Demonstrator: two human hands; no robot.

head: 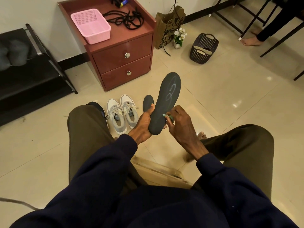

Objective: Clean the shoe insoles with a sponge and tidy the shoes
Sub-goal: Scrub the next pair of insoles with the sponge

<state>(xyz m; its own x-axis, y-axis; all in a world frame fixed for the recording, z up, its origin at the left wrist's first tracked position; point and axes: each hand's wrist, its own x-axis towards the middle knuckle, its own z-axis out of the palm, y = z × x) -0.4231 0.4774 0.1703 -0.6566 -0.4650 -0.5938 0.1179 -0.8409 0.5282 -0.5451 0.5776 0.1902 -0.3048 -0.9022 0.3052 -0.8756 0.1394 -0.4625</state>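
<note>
While the left hand [142,123] grips the near end of a long dark grey foam insole [167,99], raised above the cream tiled floor [222,96], the right hand [180,125] pinches a small green sponge [171,118] against the insole's near right edge. A second dark grey insole [148,102] shows behind the left thumb. Two white-and-grey lace-up sneakers [121,112] stand on the floor just left.

One wide-angle camera, worn on a seated person's head, looks forward and steeply down over the knees [85,122]. The left hand [143,124] and right hand [181,125] sit close below the lens, near frame centre. The drawers [121,53] and dark basket [204,48] lie farther off along the top (the wide lens takes in floor [230,96] and wall [32,12] alike).
</note>
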